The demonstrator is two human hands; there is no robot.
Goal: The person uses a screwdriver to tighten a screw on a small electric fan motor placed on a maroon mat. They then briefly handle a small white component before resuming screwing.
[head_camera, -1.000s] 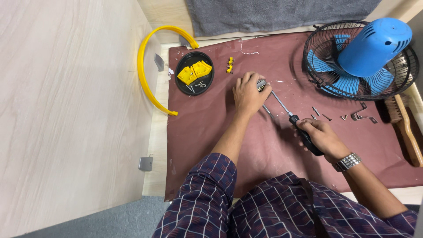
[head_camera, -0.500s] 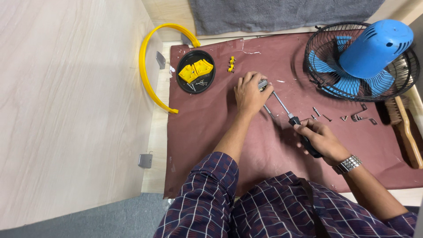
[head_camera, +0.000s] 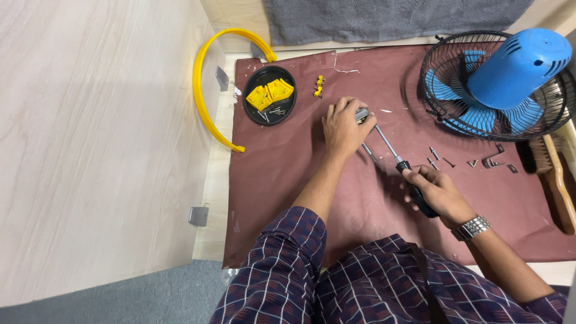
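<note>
My left hand (head_camera: 345, 127) presses down on a small grey metal part (head_camera: 362, 114) lying on the maroon mat (head_camera: 288, 180). My right hand (head_camera: 437, 189) grips the black handle of a screwdriver (head_camera: 402, 166), whose shaft runs up and left so that its tip meets the metal part under my left fingers. A metal watch sits on my right wrist.
A blue fan (head_camera: 504, 78) with a black wire cage lies at the upper right. Loose screws and a metal bracket (head_camera: 495, 161) are beside it. A black dish (head_camera: 270, 102) holds yellow pieces and screws. A yellow curved ring (head_camera: 204, 78), small yellow clips (head_camera: 319, 86), a wooden brush (head_camera: 555, 174), a grey cloth (head_camera: 390, 18).
Both hands hold nearly the same pose on the part and the screwdriver; only the view has shifted slightly.
</note>
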